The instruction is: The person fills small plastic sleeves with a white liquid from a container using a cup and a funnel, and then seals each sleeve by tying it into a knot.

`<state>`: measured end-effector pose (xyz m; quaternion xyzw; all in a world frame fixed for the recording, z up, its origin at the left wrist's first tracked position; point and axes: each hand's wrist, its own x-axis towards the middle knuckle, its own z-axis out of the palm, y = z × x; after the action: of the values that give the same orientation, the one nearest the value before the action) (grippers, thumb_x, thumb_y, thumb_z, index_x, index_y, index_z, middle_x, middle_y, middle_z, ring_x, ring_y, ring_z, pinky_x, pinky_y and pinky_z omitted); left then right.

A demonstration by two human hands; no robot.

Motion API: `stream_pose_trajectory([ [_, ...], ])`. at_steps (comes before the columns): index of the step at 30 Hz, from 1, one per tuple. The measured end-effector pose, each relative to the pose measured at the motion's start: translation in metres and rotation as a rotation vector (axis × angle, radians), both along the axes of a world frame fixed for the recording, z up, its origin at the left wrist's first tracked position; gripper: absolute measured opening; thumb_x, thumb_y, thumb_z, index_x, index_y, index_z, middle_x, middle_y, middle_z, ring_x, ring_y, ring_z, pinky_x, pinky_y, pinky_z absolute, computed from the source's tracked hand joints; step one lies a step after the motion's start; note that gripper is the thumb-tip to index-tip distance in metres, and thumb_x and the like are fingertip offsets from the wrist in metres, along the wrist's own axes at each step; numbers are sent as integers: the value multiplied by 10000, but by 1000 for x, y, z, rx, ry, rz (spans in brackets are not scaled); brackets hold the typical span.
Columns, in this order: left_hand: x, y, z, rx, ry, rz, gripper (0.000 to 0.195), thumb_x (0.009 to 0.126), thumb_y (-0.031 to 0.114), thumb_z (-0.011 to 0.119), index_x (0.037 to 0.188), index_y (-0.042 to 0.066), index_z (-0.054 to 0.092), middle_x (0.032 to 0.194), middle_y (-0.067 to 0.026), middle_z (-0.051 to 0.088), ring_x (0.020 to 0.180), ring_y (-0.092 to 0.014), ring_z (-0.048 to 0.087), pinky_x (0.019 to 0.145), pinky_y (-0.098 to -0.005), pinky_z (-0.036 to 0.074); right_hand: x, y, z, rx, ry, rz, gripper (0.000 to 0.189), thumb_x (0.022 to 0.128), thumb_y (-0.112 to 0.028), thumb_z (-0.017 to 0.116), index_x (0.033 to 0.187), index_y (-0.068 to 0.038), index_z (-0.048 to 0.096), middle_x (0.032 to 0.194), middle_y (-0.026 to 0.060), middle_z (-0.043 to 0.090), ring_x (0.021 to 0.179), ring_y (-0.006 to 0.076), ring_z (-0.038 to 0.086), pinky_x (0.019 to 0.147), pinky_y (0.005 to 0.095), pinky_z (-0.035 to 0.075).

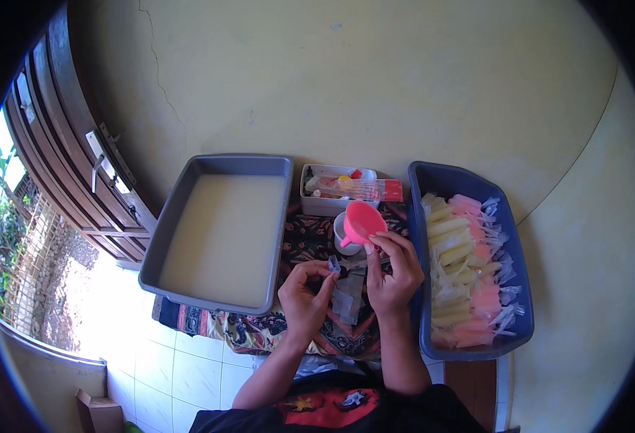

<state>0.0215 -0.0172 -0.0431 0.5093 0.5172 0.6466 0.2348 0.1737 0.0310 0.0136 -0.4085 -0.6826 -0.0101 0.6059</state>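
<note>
My left hand (307, 295) pinches a small clear plastic bag (334, 264) near its top, where its mouth stands a little apart. Between the thumb and fingers of my right hand (396, 270) is a pink plastic funnel (365, 221), tilted, with its spout pointing down and left towards the bag. Spout and bag are apart. Behind the funnel stands a white cup (342, 238), partly hidden by it. More flat clear plastic bags (348, 300) lie on the patterned cloth (309, 233) below my hands.
At left, a grey basin (215, 309) holds pale cloudy liquid (225, 238). A blue basin (522, 303) at right holds several filled yellow and pink plastic tubes (452, 243). A white box (317, 205) of packets stands by the wall. A wooden door (73, 135) is at far left.
</note>
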Motion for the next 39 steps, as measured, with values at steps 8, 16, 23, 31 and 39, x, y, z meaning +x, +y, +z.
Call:
stream_pose_trajectory([
  [8,-1,-4,3,29,24,26,189,908,29,888,1020,18,736,1104,-48,792,805,-69,686,681,-223,519,2,-35,22,110,-23,88,147,934,-41,844,1079,-40,818,1077,127,781,923,296,776,777,365,622],
  [16,-2,-4,7,53,87,48,195,879,8,898,997,1,742,1098,-79,789,794,-100,707,669,-243,551,2,-38,18,35,-30,130,130,927,-32,841,1057,-28,828,1061,141,772,925,281,773,814,365,621],
  [23,1,-8,9,44,92,47,183,877,-19,888,996,-7,749,1143,-102,803,798,-115,729,686,-247,567,8,-34,17,35,-65,161,177,932,-51,838,1108,-54,855,1081,108,770,899,240,766,710,322,603],
  [31,3,-10,11,5,58,38,168,896,-25,873,1011,-18,750,1064,-82,812,783,-86,711,696,-232,558,5,-36,24,-27,-90,176,137,927,-39,835,1063,-30,855,1029,108,766,875,238,770,728,334,605],
  [39,1,-4,-12,8,-63,-44,589,906,-66,858,1425,-18,583,1206,-119,770,924,-110,742,691,-211,562,1,-36,19,-110,-106,260,199,911,-42,824,1106,-66,856,1061,81,761,946,264,749,806,373,609],
])
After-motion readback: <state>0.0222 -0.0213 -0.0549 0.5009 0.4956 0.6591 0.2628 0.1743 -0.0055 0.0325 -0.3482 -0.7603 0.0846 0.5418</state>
